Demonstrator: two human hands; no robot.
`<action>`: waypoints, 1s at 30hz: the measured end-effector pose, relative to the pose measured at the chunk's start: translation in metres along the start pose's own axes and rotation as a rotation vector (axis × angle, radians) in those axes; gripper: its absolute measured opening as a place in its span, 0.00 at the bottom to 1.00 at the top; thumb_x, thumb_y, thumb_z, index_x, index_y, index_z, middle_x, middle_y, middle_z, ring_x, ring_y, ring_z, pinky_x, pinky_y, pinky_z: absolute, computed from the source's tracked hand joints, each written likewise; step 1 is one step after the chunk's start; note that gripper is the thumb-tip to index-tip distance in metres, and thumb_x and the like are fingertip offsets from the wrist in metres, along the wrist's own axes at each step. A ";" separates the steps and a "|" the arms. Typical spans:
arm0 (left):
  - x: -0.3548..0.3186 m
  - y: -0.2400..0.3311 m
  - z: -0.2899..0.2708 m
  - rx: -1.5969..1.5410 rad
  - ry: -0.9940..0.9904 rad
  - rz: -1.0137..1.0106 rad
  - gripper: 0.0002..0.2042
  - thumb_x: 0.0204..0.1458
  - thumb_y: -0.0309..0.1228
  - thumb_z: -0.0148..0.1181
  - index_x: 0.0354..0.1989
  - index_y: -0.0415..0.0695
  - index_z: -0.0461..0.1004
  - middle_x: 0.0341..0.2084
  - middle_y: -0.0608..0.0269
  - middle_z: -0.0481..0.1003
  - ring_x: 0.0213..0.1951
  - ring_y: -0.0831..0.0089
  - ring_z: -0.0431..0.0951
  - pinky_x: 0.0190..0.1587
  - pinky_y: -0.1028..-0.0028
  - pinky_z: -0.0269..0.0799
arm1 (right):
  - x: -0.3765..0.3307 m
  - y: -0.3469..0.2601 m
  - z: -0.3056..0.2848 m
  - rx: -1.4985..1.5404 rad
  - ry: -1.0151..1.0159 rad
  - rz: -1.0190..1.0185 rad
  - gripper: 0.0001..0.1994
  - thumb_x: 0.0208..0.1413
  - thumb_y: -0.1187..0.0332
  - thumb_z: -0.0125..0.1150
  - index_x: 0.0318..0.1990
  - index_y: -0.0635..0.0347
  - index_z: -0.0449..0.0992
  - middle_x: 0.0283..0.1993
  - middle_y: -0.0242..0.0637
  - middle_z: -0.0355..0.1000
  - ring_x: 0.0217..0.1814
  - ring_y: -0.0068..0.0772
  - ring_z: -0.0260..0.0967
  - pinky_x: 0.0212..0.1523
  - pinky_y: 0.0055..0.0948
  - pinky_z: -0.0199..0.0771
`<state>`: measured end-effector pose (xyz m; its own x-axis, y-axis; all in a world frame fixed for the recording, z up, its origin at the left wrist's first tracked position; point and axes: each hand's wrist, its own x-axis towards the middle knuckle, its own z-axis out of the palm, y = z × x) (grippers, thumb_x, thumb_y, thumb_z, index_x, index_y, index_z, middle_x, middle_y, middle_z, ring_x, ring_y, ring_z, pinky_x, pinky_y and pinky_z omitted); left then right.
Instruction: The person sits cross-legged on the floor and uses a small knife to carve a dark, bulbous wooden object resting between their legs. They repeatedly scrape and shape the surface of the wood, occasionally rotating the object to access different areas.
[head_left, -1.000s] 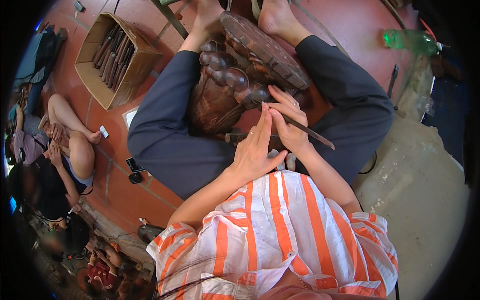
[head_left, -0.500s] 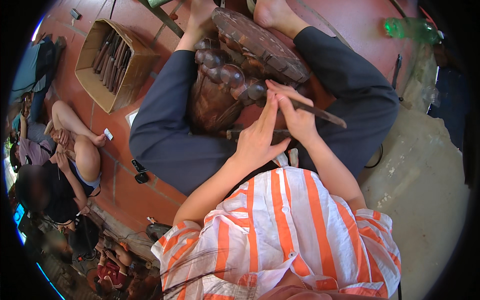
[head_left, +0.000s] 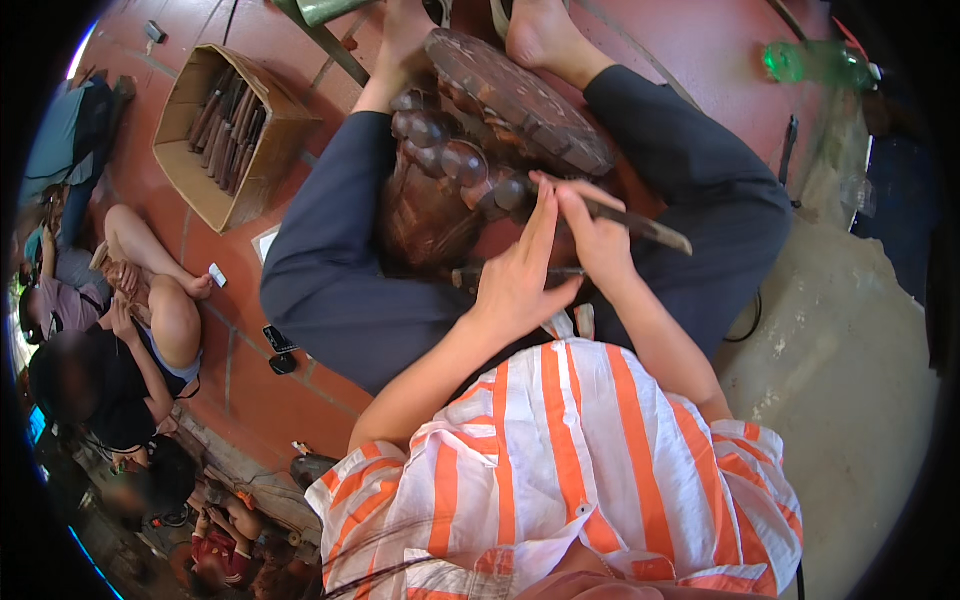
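Observation:
A dark brown, glossy wood carving (head_left: 430, 215) with a row of round knobs lies tilted between my legs. Its flat round base (head_left: 525, 100) faces up and away. My right hand (head_left: 600, 245) is closed round a long, slim chisel-like tool (head_left: 655, 232), whose flat end sticks out to the right. My left hand (head_left: 518, 285) has its fingers straight and pressed together against the tool's front part, by the last knob, with the thumb apart. The working tip is hidden by my fingers. Under my left hand lies a dark flat bar (head_left: 466, 277).
A cardboard box (head_left: 225, 205) of dark-handled tools stands on the red tiles at left. A phone (head_left: 278, 338) and a small black item (head_left: 284, 363) lie nearby. Other people sit at far left. A green bottle (head_left: 820, 63) lies at upper right, above a black tool (head_left: 791, 150).
The view has shifted slightly, and the carving appears a little lower. Both hands keep nearly the same grip and place, with the tool's free end turned only slightly.

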<state>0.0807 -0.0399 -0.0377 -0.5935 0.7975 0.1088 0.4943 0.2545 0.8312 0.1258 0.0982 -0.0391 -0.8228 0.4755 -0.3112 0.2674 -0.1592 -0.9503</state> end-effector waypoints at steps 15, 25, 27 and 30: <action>-0.017 -0.003 0.001 0.027 0.001 0.004 0.54 0.36 0.30 0.71 0.69 0.33 0.38 0.67 0.40 0.48 0.53 0.50 0.73 0.41 0.68 0.78 | -0.002 0.014 0.003 -0.227 -0.037 -0.292 0.11 0.58 0.69 0.56 0.40 0.68 0.79 0.51 0.46 0.75 0.58 0.42 0.70 0.65 0.42 0.56; -0.014 0.002 -0.001 -0.012 0.038 -0.006 0.52 0.37 0.30 0.70 0.69 0.33 0.39 0.67 0.41 0.50 0.56 0.52 0.71 0.43 0.68 0.77 | -0.004 0.004 0.010 -0.295 0.044 -0.304 0.12 0.59 0.67 0.55 0.43 0.66 0.79 0.46 0.42 0.78 0.50 0.31 0.73 0.56 0.31 0.66; -0.008 -0.001 0.001 -0.017 -0.007 -0.038 0.52 0.37 0.30 0.70 0.69 0.33 0.39 0.67 0.41 0.51 0.56 0.51 0.71 0.43 0.68 0.77 | 0.001 -0.004 0.004 0.011 0.015 -0.015 0.12 0.60 0.66 0.55 0.42 0.66 0.79 0.40 0.38 0.79 0.42 0.24 0.74 0.47 0.25 0.71; 0.004 0.001 0.000 -0.003 -0.024 -0.043 0.53 0.37 0.30 0.70 0.69 0.34 0.39 0.66 0.41 0.51 0.56 0.51 0.71 0.44 0.68 0.77 | -0.002 -0.012 0.001 -0.045 0.018 0.098 0.12 0.60 0.67 0.55 0.44 0.66 0.79 0.38 0.38 0.79 0.40 0.21 0.73 0.43 0.22 0.71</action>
<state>0.0788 -0.0360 -0.0367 -0.5989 0.7986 0.0595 0.4665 0.2875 0.8365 0.1240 0.0983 -0.0266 -0.7828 0.4749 -0.4022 0.3685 -0.1671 -0.9145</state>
